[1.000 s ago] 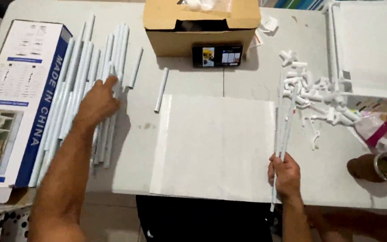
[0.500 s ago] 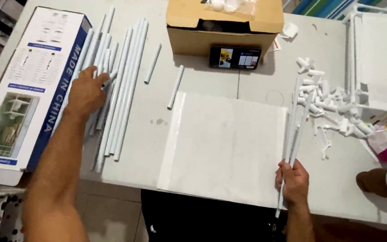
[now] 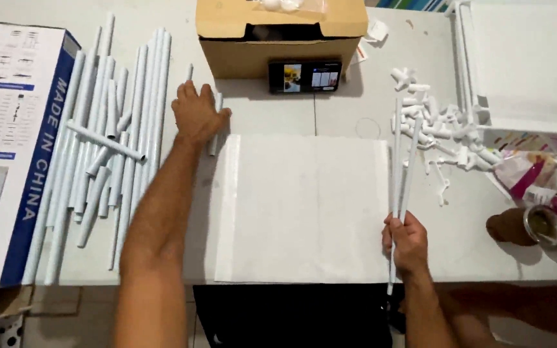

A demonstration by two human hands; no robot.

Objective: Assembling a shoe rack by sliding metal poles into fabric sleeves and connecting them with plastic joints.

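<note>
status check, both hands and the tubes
Left hand flat on short white tube near cardboard box. Right hand gripping two long tubes. White panel lies between.

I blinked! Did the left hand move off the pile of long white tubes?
Yes. The left hand went right, off the pile of long white tubes, toward the brown cardboard box, onto a short white tube.

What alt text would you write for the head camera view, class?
A person's left hand rests on a short white tube on a table, while the right hand grips two long white tubes. A white panel lies between them, more tubes to the left.
</note>
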